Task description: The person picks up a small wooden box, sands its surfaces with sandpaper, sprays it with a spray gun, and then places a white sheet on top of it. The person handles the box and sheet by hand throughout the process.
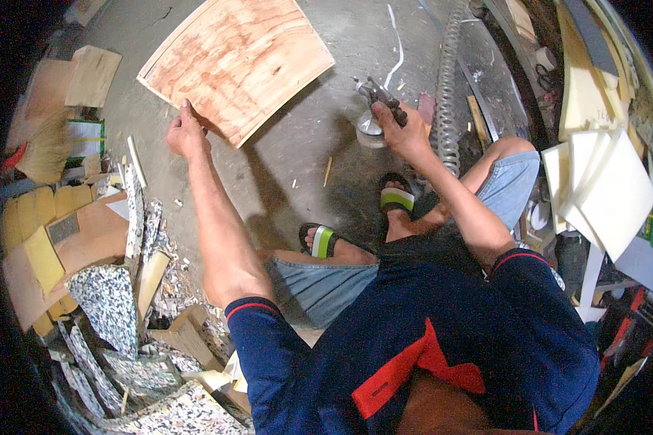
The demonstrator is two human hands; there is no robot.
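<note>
My left hand (187,135) is closed on the near edge of a plywood panel (243,61), its thumb lying over the top face. The panel is light brown with darker grain patches and a raised, paler rim along its edges. It is tilted above the concrete floor and casts a shadow. To the right of the panel, my right hand (406,130) is wrapped round the handle of a dark metal spray gun (374,94). A pale round cup (371,129) hangs below the gun, whose nozzle end points toward the panel.
A clear coiled hose (448,80) runs beside my right hand. Foam scraps (105,304) and offcuts pile up at left, near a straw broom (45,156). White foam sheets (617,188) stack at right. My sandalled feet (334,243) are on the floor between.
</note>
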